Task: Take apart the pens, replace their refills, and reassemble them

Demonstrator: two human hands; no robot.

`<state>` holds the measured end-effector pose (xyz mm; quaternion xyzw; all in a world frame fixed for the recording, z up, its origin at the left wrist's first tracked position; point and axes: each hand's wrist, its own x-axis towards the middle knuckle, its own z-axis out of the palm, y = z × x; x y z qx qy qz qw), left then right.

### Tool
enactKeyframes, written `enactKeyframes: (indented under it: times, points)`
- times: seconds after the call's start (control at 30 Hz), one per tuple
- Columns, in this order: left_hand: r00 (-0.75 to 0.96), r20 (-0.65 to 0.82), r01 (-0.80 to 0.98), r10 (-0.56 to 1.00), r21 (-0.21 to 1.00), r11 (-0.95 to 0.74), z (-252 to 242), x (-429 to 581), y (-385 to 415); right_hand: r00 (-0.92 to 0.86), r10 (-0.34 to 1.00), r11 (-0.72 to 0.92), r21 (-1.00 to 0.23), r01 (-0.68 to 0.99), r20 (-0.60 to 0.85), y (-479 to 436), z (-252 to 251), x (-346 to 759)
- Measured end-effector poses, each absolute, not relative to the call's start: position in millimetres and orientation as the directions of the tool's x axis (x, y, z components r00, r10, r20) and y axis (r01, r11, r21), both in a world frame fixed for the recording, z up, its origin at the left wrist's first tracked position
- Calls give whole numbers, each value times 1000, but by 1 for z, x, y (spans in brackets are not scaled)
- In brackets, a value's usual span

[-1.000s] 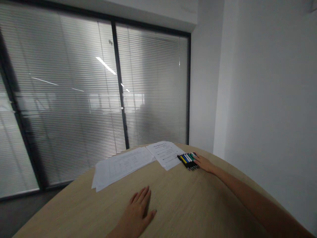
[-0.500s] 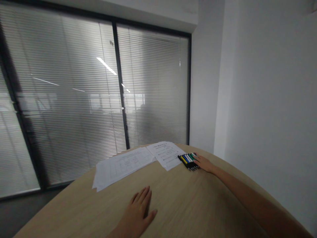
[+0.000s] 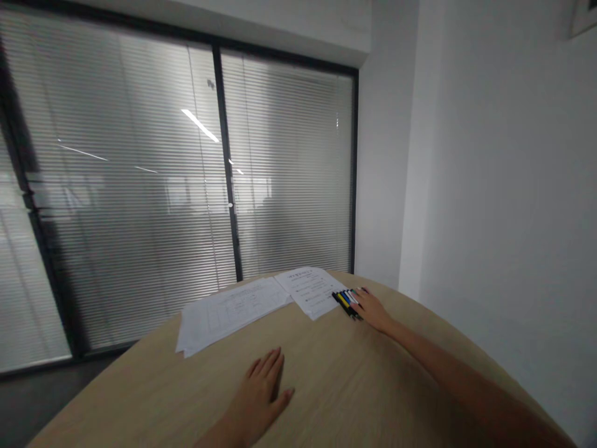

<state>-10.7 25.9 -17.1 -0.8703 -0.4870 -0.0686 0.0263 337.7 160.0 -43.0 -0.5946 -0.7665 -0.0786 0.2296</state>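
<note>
My left hand (image 3: 262, 392) lies flat and open on the light wooden table (image 3: 354, 386), fingers stretched forward, holding nothing. My right arm reaches far ahead, and my right hand (image 3: 370, 307) rests over the near ends of a row of several coloured pens (image 3: 344, 300). Its fingers lie across the pens and cover part of the row; I cannot make out whether they grip any of them. Two printed paper sheets, one large (image 3: 231, 311) and one smaller (image 3: 310, 289), lie just left of the pens near the table's far edge.
The table's rounded far edge faces a glass partition with closed blinds (image 3: 153, 186) and a dark frame post (image 3: 228, 162). A white wall (image 3: 504, 186) runs close along the right side. Dark floor (image 3: 28, 398) shows at lower left.
My right hand has slid a little left over the pens, covering more of the row. My left hand has stayed flat in place.
</note>
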Motion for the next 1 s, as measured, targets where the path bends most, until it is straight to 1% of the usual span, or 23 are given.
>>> enactKeyframes:
  times: [0.17, 0.27, 0.37, 0.53, 0.67, 0.77, 1.0]
  points:
    - [523, 127, 848, 843, 28, -530, -15, -9, 25, -274, 870, 370, -174, 913, 410, 131, -40, 286]
    - [515, 131, 853, 847, 20, -522, -16, -9, 24, -355, 864, 439, -189, 878, 356, 111, -42, 260]
    - [488, 146, 868, 861, 19, -495, -16, -9, 24, -400, 863, 471, -206, 858, 307, 95, -44, 240]
    - [444, 172, 890, 879, 27, -455, -15, -8, 22, -418, 874, 471, -214, 856, 249, 79, -43, 225]
    - [437, 136, 896, 889, 18, -444, -12, -6, 20, -408, 885, 453, -213, 866, 223, 74, -41, 224]
    - [432, 105, 900, 896, 13, -436, -10, -5, 19, -402, 890, 444, -211, 871, 214, 72, -40, 224]
    - [436, 117, 898, 892, 11, -441, -10, -4, 18, -398, 891, 440, -202, 875, 217, 67, -39, 222]
